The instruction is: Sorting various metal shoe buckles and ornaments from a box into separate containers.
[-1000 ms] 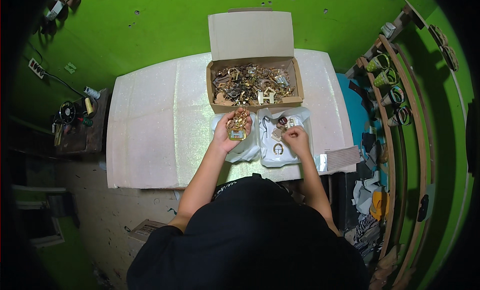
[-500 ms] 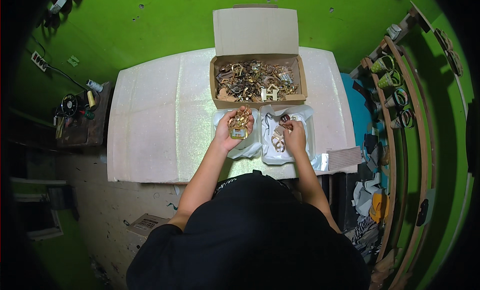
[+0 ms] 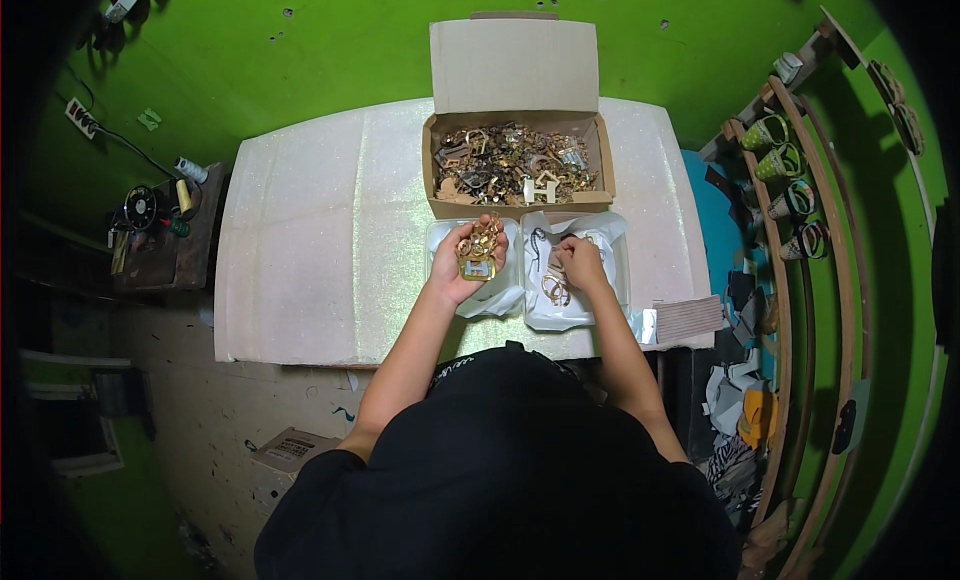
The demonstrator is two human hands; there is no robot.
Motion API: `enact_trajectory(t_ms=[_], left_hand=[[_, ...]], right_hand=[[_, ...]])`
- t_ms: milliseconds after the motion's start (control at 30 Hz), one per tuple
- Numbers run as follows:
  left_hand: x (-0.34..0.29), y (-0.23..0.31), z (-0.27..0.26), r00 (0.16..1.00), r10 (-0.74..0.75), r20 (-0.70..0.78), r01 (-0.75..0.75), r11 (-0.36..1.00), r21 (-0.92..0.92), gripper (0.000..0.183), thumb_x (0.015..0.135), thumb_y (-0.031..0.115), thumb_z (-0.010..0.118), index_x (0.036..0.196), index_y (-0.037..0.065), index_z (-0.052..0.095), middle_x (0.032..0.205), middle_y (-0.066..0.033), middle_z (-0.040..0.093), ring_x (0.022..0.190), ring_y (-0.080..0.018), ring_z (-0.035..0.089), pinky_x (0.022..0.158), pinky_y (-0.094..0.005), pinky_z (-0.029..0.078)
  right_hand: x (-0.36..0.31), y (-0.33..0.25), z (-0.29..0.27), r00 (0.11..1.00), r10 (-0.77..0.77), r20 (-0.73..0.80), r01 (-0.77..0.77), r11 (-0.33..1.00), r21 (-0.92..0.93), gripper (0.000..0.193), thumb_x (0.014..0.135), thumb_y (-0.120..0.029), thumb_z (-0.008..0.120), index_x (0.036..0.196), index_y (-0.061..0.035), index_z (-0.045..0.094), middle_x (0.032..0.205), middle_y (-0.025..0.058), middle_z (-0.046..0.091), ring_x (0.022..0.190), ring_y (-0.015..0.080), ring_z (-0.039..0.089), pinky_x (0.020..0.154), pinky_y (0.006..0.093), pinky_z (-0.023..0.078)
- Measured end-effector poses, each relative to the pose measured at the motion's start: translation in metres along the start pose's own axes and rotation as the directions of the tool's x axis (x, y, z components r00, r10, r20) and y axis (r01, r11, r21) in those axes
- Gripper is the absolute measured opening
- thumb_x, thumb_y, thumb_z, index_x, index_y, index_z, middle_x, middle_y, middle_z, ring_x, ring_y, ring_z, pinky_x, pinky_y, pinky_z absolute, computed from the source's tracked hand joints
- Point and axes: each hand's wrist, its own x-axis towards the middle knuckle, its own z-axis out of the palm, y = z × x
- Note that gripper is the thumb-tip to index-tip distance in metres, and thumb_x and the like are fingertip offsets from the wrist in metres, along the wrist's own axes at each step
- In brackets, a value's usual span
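My left hand is cupped, palm up, around several gold metal buckles, above a clear plastic tray lined with white paper. My right hand reaches into a second lined tray beside it, fingers pinched together. Whatever they grip is hidden. Inside that tray lie gold buckles and a dark, narrow loop-like piece. Behind both trays, an open cardboard box is heaped with mixed gold and dark metal fittings.
A pale, shiny sheet covers the table. A ribbed grey-brown piece lies at its right front edge. To the right stands a wooden rack with sandals. A small side table holds thread spools at the left.
My right hand has shifted slightly left within the right tray, its fingers drawn closer together. The dark round piece near its fingertips is now covered. My left hand keeps its place with the buckles.
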Motion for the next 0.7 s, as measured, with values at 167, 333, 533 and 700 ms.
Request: enact_trajectory(t_ms=[167,333,533,700], left_hand=[[0.001,-0.001,0.000,1.000,0.004,0.019,-0.004,1.000,0.003,0.022,0.085,0.017,0.036,0.092,0.006,0.052,0.092,-0.0130,0.054,0.083,-0.0255,0.054,0.068,-0.0356,0.048],[0.000,0.000,-0.004,1.000,0.003,0.018,-0.003,1.000,-0.017,0.022,0.085,0.018,0.036,0.093,0.006,0.052,0.092,-0.0131,0.054,0.083,-0.0253,0.054,0.069,-0.0355,0.048],[0.002,-0.004,-0.001,1.000,-0.010,0.013,0.010,1.000,-0.004,0.022,0.085,0.018,0.036,0.093,0.006,0.052,0.092,-0.0130,0.054,0.083,-0.0252,0.054,0.069,-0.0356,0.047],[0.001,-0.003,-0.003,1.000,-0.003,0.014,0.003,1.000,-0.001,0.022,0.085,0.018,0.036,0.094,0.006,0.053,0.092,-0.0131,0.054,0.083,-0.0253,0.054,0.069,-0.0354,0.047]], right_hand=[[0.007,0.009,0.003,0.965,-0.198,-0.170,0.177,0.975,-0.132,0.014,0.070,-0.010,0.053,0.078,0.0003,0.059,0.077,0.0194,0.059,0.069,0.0351,0.055,0.064,0.0405,0.044],[-0.018,-0.001,0.008,0.991,0.071,0.110,-0.032,0.946,-0.322,0.016,0.065,-0.020,0.063,0.071,-0.0052,0.059,0.070,0.0127,0.060,0.068,0.0274,0.059,0.061,0.0355,0.046],[-0.037,-0.007,0.022,0.985,0.094,0.146,0.005,0.824,-0.567,0.018,0.065,-0.016,0.061,0.078,-0.0046,0.063,0.087,0.0161,0.057,0.077,0.0302,0.058,0.067,0.0401,0.047],[-0.039,-0.008,0.020,0.997,-0.071,-0.019,0.055,0.890,-0.453,0.016,0.073,-0.012,0.051,0.079,-0.0010,0.060,0.093,0.0193,0.051,0.081,0.0315,0.056,0.069,0.0414,0.046]])
